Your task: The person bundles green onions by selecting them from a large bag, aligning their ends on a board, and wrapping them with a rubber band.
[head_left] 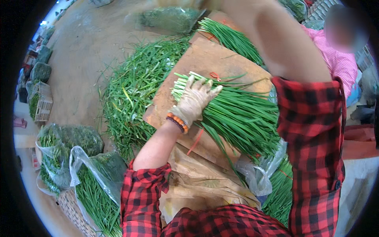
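Observation:
A thick bundle of garlic chives (244,118) lies across a brown board (221,59), pale cut ends at the left and green leaves spreading right. On its stalk end rests my left hand (194,98), in a pale, stained glove, fingers apart over the stems. An orange beaded bracelet circles that wrist. Beside the fingers, a small red tie (214,76) shows on the bundle. My right arm reaches up and across to the top edge. There my right hand (209,3) is blurred and partly cut off, so its fingers cannot be made out.
A heap of loose chive leaves (138,91) sits left of the board. Another chive bundle (233,37) lies beyond it. Bagged chives (98,185) stand at lower left, a plastic bag (260,177) at lower right. A person in a pink top (335,65) is at far right.

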The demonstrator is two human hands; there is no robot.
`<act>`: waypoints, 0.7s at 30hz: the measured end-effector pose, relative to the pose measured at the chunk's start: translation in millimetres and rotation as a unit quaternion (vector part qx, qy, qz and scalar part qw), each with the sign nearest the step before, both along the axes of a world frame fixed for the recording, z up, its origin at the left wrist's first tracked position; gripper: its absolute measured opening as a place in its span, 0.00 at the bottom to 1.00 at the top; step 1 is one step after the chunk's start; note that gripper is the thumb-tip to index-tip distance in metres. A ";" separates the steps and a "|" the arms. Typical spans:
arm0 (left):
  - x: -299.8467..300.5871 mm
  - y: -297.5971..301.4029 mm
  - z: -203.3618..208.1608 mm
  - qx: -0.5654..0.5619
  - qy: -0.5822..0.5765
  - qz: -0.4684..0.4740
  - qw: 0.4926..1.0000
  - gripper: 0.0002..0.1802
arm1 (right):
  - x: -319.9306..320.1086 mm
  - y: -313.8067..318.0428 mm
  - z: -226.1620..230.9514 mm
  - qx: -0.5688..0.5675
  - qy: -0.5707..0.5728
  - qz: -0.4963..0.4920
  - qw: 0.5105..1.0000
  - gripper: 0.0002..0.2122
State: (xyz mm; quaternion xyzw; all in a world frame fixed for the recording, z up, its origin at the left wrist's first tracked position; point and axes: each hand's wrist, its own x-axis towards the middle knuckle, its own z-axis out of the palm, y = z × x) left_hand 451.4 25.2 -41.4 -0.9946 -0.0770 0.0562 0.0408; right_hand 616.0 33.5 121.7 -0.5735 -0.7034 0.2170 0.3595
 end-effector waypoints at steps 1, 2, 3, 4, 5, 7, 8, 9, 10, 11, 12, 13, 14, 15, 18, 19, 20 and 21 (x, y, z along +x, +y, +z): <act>-3.5 0.3 -6.0 -0.005 -0.017 0.003 1.000 0.66 | -26.9 20.6 3.1 -0.093 -0.109 -0.049 0.988 0.14; -28.4 6.4 -14.5 0.024 -0.037 0.022 0.999 0.56 | -74.5 43.2 10.5 -0.179 -0.212 -0.072 0.958 0.14; -25.4 3.6 -22.5 0.056 -0.072 0.013 0.996 0.49 | -48.1 49.8 -28.8 -0.165 -0.240 -0.056 0.955 0.15; -19.7 1.5 -27.8 0.056 -0.097 0.004 0.994 0.41 | -16.4 56.5 -74.9 -0.156 -0.263 -0.040 0.951 0.16; -15.7 -0.3 -32.1 0.057 -0.121 -0.003 0.991 0.34 | 14.0 62.8 -119.3 -0.145 -0.283 -0.022 0.948 0.16; -23.1 2.6 -33.9 0.034 -0.104 0.030 0.994 0.46 | 3.2 32.1 -171.7 -0.162 -0.302 -0.110 0.933 0.13; -18.3 0.4 -27.6 0.012 -0.102 0.029 0.994 0.57 | 8.2 13.7 -188.9 -0.185 -0.276 -0.151 0.931 0.14; -23.3 2.0 -33.1 0.007 -0.117 0.039 0.992 0.57 | -16.8 3.2 -171.8 -0.245 -0.229 -0.185 0.924 0.15; -18.2 -1.6 -28.9 0.020 -0.092 0.031 0.995 0.55 | -11.3 -4.8 -184.2 -0.269 -0.228 -0.224 0.909 0.13; -19.4 -2.8 -31.5 0.035 -0.103 0.029 0.994 0.52 | -10.9 -4.9 -189.8 -0.294 -0.267 -0.192 0.897 0.14; -22.6 -3.0 -38.0 0.049 -0.113 0.031 0.992 0.48 | -16.6 -3.1 -192.7 -0.370 -0.248 -0.182 0.877 0.14; -24.8 -3.0 -44.5 0.077 -0.124 0.036 0.989 0.38 | -15.7 -6.4 -192.8 -0.381 -0.256 -0.097 0.883 0.14; -31.0 -7.6 -43.4 0.077 -0.153 0.034 0.985 0.29 | -13.2 -9.7 -196.5 -0.341 -0.286 0.024 0.895 0.14; -36.3 -11.6 -47.3 0.046 -0.204 0.031 0.977 0.27 | -9.5 -13.8 -197.7 -0.285 -0.307 0.138 0.897 0.15; -40.7 -16.9 -45.9 0.006 -0.212 0.023 0.977 0.25 | 0.9 -31.1 -258.3 -0.141 -0.338 0.109 0.924 0.17; -39.1 -14.0 -44.5 0.011 -0.179 0.020 0.984 0.25 | 6.4 -38.2 -286.9 -0.156 -0.139 0.053 0.976 0.15; -37.8 -10.2 -39.4 0.018 -0.145 0.019 0.989 0.26 | 0.6 -39.6 -284.8 -0.199 -0.005 -0.025 0.980 0.14; -36.4 -7.9 -32.1 0.015 -0.091 0.028 0.995 0.28 | -5.6 -41.1 -283.0 -0.212 0.139 -0.109 0.961 0.13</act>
